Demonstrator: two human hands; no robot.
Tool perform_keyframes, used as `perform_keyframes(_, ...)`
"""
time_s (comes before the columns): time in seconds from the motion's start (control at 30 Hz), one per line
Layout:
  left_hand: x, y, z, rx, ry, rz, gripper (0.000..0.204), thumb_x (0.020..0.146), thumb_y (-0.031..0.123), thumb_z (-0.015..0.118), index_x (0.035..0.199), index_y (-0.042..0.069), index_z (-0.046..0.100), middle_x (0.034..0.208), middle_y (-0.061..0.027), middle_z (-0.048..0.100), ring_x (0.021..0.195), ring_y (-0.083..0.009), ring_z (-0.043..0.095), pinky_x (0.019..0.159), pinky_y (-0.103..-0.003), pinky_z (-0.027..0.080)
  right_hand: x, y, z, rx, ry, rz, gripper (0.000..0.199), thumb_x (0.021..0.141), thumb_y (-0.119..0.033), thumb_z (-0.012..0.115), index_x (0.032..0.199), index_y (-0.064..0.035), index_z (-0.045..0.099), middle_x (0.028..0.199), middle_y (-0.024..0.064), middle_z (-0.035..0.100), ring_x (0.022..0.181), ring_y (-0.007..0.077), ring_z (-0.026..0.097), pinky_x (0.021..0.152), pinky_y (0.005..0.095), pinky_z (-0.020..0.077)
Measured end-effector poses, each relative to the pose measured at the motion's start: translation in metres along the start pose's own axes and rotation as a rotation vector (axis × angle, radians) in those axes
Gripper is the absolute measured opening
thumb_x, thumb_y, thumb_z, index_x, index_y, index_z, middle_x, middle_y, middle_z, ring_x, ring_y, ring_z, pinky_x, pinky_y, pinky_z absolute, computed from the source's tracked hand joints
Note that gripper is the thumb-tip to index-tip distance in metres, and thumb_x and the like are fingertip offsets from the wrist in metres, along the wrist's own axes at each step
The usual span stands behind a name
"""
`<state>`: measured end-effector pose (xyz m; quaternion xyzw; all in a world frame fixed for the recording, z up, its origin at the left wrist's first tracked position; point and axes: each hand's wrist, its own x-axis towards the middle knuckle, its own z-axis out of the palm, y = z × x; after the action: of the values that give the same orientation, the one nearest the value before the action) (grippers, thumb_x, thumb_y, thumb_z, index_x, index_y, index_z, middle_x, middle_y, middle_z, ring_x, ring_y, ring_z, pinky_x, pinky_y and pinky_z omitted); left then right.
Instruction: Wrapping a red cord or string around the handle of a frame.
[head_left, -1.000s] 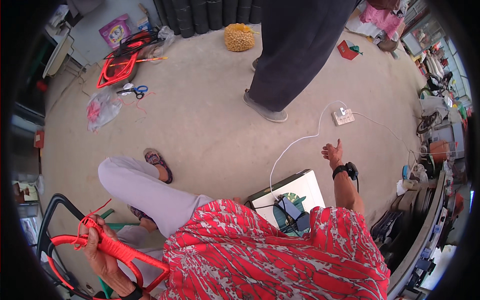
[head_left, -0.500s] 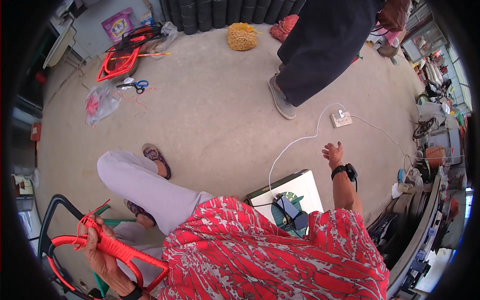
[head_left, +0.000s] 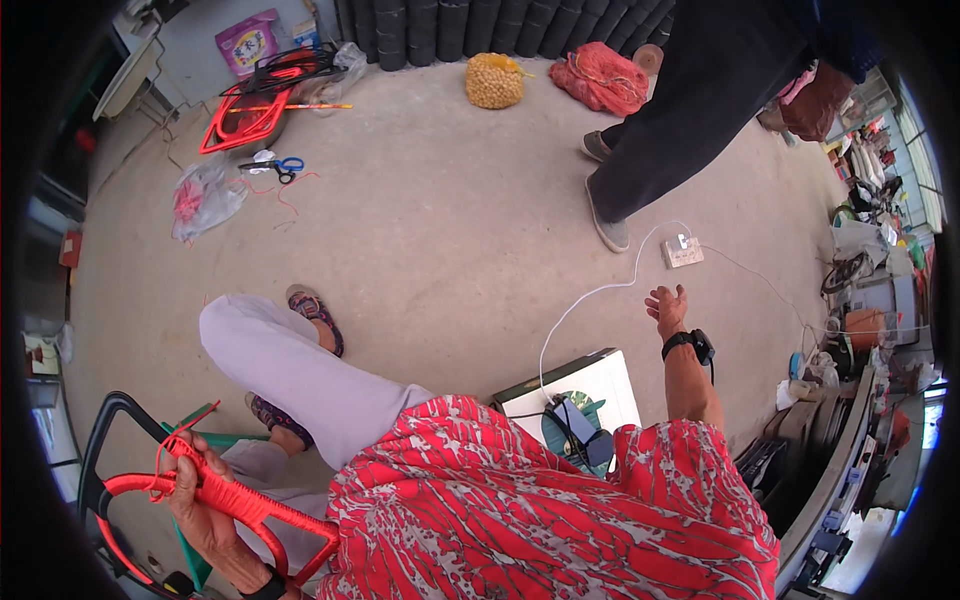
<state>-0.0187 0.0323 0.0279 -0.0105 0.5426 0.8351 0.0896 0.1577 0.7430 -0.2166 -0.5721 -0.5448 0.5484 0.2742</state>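
In the lower left, my left hand [head_left: 208, 515] is closed round a frame wound with red cord [head_left: 232, 497]. A loose red cord end [head_left: 200, 419] sticks up above the fingers. The frame's dark, rounded tube part [head_left: 98, 432] arches up to the left of the hand. My right hand [head_left: 667, 310] is stretched out over the floor on the right, its fingers spread and holding nothing. Just beyond it lies a power strip [head_left: 684, 252] with a white cable [head_left: 590, 290]. That cable runs to a dark device [head_left: 578, 420] on a white box [head_left: 608, 388] beside me.
Another person in dark trousers [head_left: 690, 130] stands at the upper right. Scissors [head_left: 277, 167], a plastic bag [head_left: 210, 200] and red frames [head_left: 240, 122] lie at the left. A yellow net sack [head_left: 494, 82] and a red net sack [head_left: 602, 78] stand near dark rolls [head_left: 450, 30].
The other person has moved to the right, uncovering more of the red net sack. My hands hold nearly the same positions.
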Motion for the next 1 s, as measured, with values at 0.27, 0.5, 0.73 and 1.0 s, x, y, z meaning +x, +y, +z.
perform_keyframes(0.27, -0.007, 0.000, 0.007, 0.009, 0.144, 0.034, 0.035, 0.088, 0.013, 0.065, 0.115, -0.003, 0.050, 0.098, -0.0119, 0.057, 0.072, -0.0162, 0.058, 0.060, -0.027, 0.050, -0.036, 0.031, 0.020, -0.210, -0.336, 0.286, 0.026, 0.089, -0.021, 0.058, 0.110, -0.0081, 0.059, 0.084, 0.0066, 0.067, 0.066, 0.0177, 0.065, 0.057, 0.0310, 0.0519)
perform_keyframes(0.5, -0.010, 0.004, 0.015, -0.015, 0.253, 0.030, 0.033, 0.089, 0.013, 0.063, 0.115, -0.004, 0.050, 0.098, -0.0119, 0.056, 0.072, -0.0162, 0.057, 0.061, -0.027, 0.050, -0.065, 0.075, 0.015, -0.297, -0.392, 0.426, 0.024, 0.088, -0.019, 0.059, 0.109, -0.0081, 0.060, 0.085, 0.0068, 0.066, 0.067, 0.0179, 0.064, 0.057, 0.0317, 0.0526)
perform_keyframes(0.73, -0.005, 0.012, 0.014, 0.052, 0.135, -0.006, 0.033, 0.091, 0.013, 0.061, 0.117, -0.002, 0.049, 0.099, -0.0102, 0.056, 0.076, -0.0152, 0.058, 0.064, -0.026, 0.052, -0.073, 0.118, -0.032, -0.336, -0.117, 0.393, 0.020, 0.084, -0.016, 0.058, 0.101, -0.0069, 0.062, 0.080, 0.0055, 0.063, 0.065, 0.0161, 0.060, 0.055, 0.0315, 0.0506)
perform_keyframes(1.0, 0.002, 0.014, 0.029, 0.148, 0.068, 0.004, 0.030, 0.094, 0.015, 0.058, 0.117, 0.000, 0.048, 0.100, -0.0091, 0.055, 0.078, -0.0136, 0.059, 0.065, -0.024, 0.052, -0.073, 0.159, -0.082, -0.555, 0.011, 0.261, 0.030, 0.079, -0.020, 0.062, 0.093, 0.0061, 0.062, 0.077, 0.0134, 0.059, 0.071, 0.0226, 0.056, 0.065, 0.0349, 0.0475)
